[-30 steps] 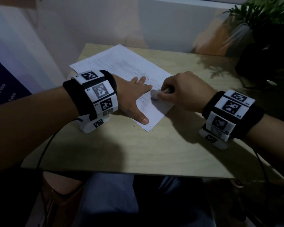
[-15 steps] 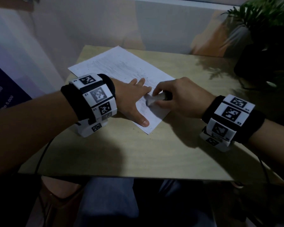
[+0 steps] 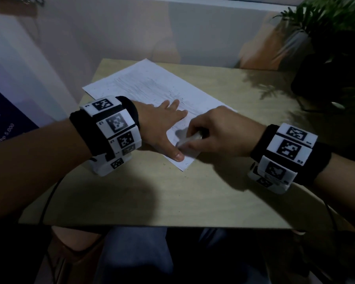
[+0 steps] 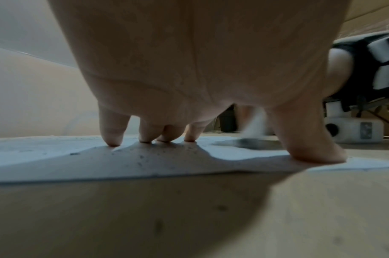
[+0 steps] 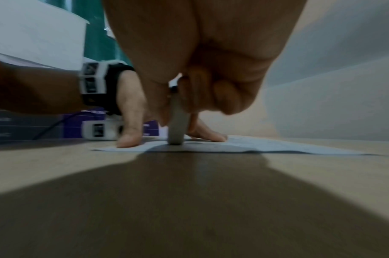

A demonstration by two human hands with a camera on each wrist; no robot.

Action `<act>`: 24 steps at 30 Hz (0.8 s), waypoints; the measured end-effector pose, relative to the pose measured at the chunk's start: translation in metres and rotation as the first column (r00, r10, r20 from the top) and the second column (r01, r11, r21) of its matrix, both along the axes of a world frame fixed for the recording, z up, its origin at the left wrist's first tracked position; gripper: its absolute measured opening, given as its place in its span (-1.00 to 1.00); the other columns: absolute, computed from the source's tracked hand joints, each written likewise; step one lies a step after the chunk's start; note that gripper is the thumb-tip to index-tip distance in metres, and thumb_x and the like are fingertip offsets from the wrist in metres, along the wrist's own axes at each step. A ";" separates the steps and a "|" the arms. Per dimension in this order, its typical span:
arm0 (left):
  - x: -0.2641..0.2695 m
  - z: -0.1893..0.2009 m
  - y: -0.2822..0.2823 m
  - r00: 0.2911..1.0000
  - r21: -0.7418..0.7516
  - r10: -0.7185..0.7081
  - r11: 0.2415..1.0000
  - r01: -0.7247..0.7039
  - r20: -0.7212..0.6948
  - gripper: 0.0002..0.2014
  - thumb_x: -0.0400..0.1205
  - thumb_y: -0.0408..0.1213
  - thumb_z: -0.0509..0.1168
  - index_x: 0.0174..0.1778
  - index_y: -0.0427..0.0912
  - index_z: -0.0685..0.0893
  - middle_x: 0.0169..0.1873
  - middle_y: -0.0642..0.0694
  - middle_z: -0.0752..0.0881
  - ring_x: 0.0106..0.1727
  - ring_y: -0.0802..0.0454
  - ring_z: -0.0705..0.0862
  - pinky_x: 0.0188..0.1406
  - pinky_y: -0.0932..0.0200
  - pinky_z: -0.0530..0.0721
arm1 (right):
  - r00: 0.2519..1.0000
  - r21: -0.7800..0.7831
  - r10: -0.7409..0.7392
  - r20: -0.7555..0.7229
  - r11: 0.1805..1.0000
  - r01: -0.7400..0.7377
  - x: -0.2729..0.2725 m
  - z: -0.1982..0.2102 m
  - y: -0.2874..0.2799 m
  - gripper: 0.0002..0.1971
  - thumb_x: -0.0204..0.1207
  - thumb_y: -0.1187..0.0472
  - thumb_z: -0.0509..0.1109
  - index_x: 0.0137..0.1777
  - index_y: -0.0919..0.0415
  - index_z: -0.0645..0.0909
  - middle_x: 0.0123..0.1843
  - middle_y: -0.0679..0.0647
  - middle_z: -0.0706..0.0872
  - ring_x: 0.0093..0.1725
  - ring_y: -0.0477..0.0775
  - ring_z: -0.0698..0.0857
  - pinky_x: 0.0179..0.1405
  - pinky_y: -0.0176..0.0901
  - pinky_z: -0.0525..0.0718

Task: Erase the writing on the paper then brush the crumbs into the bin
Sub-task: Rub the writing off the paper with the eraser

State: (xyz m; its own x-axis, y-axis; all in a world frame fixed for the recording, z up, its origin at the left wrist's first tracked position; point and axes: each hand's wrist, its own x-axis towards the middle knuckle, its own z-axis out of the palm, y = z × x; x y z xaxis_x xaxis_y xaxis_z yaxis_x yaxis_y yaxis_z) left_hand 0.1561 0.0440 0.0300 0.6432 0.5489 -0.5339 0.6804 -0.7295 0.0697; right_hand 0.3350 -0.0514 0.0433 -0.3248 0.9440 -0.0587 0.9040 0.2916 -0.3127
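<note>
A white sheet of paper (image 3: 152,83) with faint pencil marks lies slanted on the wooden table (image 3: 193,191). My left hand (image 3: 162,124) lies flat on the paper's near end, fingers spread, its fingertips (image 4: 113,141) and thumb pressing the sheet down. My right hand (image 3: 215,132) pinches a white eraser (image 3: 190,140), whose lower end (image 5: 176,132) touches the paper near the thumb of the left hand. Small dark eraser crumbs (image 4: 167,155) lie scattered on the sheet (image 4: 57,164) under the left palm. No bin is in view.
A potted plant (image 3: 332,37) in a dark pot stands at the table's far right corner. A pale wall runs behind the table. My knees show below the table's near edge (image 3: 152,226).
The right hand with the eraser has slid toward me along the paper, from beside the left fingertips to next to the left thumb. The left hand stays put.
</note>
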 end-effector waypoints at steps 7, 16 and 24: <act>0.001 0.002 -0.002 1.000 -0.007 0.005 1.000 -0.005 -0.019 0.33 0.36 0.56 0.35 0.79 0.03 -0.32 0.77 -0.07 -0.40 0.79 -0.08 -0.32 0.78 -0.28 -0.08 | 0.980 0.137 -0.191 0.047 0.974 0.183 0.009 -0.005 0.006 -0.65 0.53 -0.21 0.45 -0.17 0.09 0.67 -0.38 -0.13 0.57 -0.32 -0.04 0.54 -0.31 -0.10 0.36; 0.001 0.003 -0.002 1.000 -0.015 0.015 1.000 -0.016 -0.018 0.35 0.32 0.58 0.35 0.79 0.05 -0.32 0.77 -0.06 -0.40 0.79 -0.07 -0.31 0.77 -0.31 -0.06 | 0.973 0.140 -0.226 0.046 0.966 0.218 0.017 -0.005 0.007 -0.65 0.51 -0.22 0.45 -0.15 0.09 0.70 -0.33 -0.07 0.64 -0.30 0.03 0.56 -0.31 -0.07 0.46; 0.002 0.003 -0.002 1.000 -0.007 0.012 1.000 -0.012 -0.014 0.36 0.32 0.58 0.35 0.79 0.03 -0.31 0.77 -0.07 -0.38 0.80 -0.09 -0.30 0.77 -0.33 -0.02 | 0.991 0.048 -0.131 0.006 0.990 0.130 0.009 -0.005 0.003 -0.64 0.48 -0.30 0.44 -0.14 0.01 0.70 -0.30 -0.12 0.67 -0.30 -0.11 0.57 -0.25 -0.11 0.50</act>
State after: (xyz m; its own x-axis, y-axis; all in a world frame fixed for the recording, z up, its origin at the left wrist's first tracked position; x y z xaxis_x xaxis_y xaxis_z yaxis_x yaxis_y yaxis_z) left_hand 0.1578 0.0423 0.0326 0.6287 0.5532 -0.5465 0.6903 -0.7206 0.0648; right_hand 0.3445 -0.0480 0.0384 -0.1983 0.9800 -0.0152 0.9380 0.1853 -0.2930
